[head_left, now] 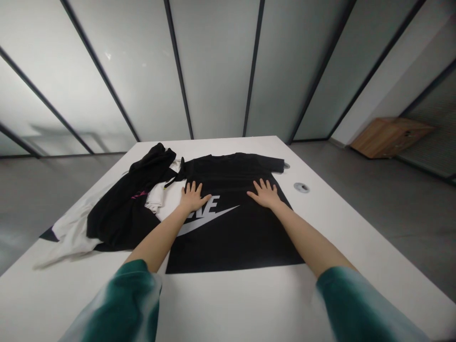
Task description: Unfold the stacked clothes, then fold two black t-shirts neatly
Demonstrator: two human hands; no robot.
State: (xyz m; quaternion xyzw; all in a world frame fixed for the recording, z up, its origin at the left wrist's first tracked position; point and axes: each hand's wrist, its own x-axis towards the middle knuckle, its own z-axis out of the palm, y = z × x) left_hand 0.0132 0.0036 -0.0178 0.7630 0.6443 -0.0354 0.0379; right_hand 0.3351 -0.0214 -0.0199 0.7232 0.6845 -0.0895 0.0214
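A black T-shirt (235, 242) lies spread flat on the white table, its collar toward the far edge and its hem toward me. Pale grey lettering and a swoosh mark its front, partly covered by my left arm. My left hand (192, 197) rests on the shirt's left side above the lettering, palm down with fingers spread. On the right side of the shirt, my right hand (264, 194) lies flat too, fingers apart. Neither hand grips the fabric.
Left of the shirt is a heap of clothes: a black garment (124, 213) with a pink print, and white clothing (73, 228) beneath and beside it. A round grommet (301, 187) sits in the white table (342, 228) at right. A wooden cabinet (386, 137) stands beyond, near frosted glass panels.
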